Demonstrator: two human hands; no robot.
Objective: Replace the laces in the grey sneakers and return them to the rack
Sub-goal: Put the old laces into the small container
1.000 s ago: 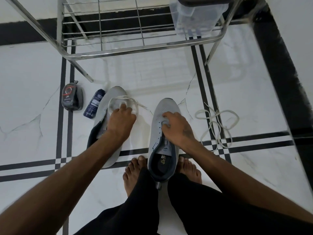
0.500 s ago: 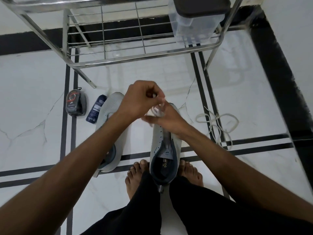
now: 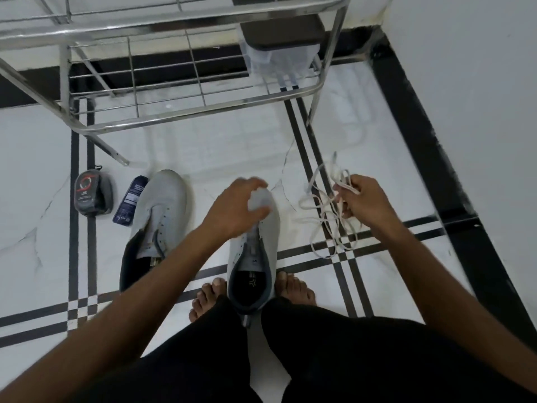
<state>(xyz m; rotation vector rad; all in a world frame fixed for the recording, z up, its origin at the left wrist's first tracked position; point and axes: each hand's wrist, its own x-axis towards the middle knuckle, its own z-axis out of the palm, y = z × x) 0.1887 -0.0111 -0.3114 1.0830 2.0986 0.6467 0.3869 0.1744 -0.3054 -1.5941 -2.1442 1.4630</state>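
1. At 9 o'clock on the floor: dark polish sponge case (image 3: 92, 196) and dark tube (image 3: 130, 201), lying just beside the left sneaker (image 3: 158, 216). Risk of knocking either when that shoe gets lifted.
2. Left sneaker at 10 o'clock from the feet, toe pointing to 12, eyelets bare, no lace visible. Tongue slumped; likely to fold under during threading and hide lower eyelets.
3. Left hand (image 3: 235, 209) over the toe of the right sneaker (image 3: 255, 251), fingers curled round a pale blurred wad, probably a bunched lace; too smeared by motion to confirm. Risk of dropping it into the shoe mouth or mixing it with the other lace.
4. Right sneaker dead centre, heel wedged between bare feet at 6 o'clock, also unlaced. Nothing steadying it but the feet; could tip or skid on glossy tile once a lace gets tugged.
5. Right hand (image 3: 363, 203) at 3 o'clock, fingers pinched together on strands of the white lace (image 3: 325, 216), rest trailing in loose loops to the floor. Tangles and knots probable if pulled up fast; ends hard to find.
6. Steel rack (image 3: 186, 112) at 12 o'clock, lower shelf open, a clear container at its right end. Return step well off; low front bar likely to catch a toe or a dangling lace.
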